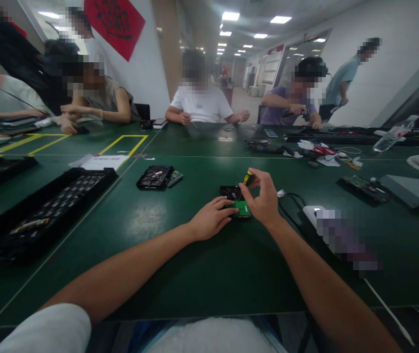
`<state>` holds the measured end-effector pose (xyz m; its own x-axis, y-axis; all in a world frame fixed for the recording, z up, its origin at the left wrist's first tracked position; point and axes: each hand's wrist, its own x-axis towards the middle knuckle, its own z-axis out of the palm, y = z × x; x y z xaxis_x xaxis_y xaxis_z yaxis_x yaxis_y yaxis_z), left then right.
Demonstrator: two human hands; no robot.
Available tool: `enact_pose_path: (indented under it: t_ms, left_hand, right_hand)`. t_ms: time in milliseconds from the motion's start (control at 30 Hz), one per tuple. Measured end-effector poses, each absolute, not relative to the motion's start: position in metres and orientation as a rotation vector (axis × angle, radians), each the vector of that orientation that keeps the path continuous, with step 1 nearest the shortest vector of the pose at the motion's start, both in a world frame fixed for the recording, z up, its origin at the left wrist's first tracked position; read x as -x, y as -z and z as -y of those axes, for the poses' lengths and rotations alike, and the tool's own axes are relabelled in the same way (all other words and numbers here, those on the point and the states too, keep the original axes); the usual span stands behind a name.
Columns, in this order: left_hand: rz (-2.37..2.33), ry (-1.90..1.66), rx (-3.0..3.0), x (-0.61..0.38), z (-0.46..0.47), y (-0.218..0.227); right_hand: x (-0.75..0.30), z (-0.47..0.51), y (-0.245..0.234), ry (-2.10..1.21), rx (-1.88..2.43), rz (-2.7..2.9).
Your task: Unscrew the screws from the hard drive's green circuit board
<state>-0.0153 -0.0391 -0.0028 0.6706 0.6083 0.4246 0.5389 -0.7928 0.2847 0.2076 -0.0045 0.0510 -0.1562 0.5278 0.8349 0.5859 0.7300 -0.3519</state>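
A hard drive (230, 192) with a black body and a green circuit board (244, 209) lies on the green table in front of me. My left hand (211, 218) rests on its left side, fingers stretched over the board's edge. Between the fingertips of my right hand (263, 196) is a screwdriver (247, 177) with a yellow and black handle, tilted above the drive's right side. The screwdriver's tip cannot be made out.
Left of the drive lie a black part (154, 177) and a loose circuit board (175, 178). A long black tray (58, 196) sits farther left. To my right are a white power bank-like object (310, 214) with a cable, and a grey box (411, 191). Several people sit opposite.
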Motion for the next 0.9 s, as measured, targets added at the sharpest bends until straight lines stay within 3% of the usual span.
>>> enact_pose_path:
  t_ms: [400, 600, 800, 900]
  left_hand:
    - [-0.952, -0.772, -2.741, 0.0152, 0.0405, 0.0004]
    - [-0.974, -0.767, -2.749, 0.0141, 0.0409, 0.0010]
    - [-0.987, -0.768, -2.748, 0.0133, 0.0405, 0.0002]
    - [-0.975, -0.772, -2.745, 0.0137, 0.0400, 0.0003]
  right_hand:
    - [-0.2048, 0.0054, -0.0542, 0.064, 0.881, 1.785]
    - [-0.2034, 0.0057, -0.0531, -0.195, 0.833, 1.852]
    - [-0.2064, 0.0044, -0.0538, 0.044, 0.919, 1.759]
    - [-0.2049, 0.0057, -0.0535, -0.018, 0.895, 1.762]
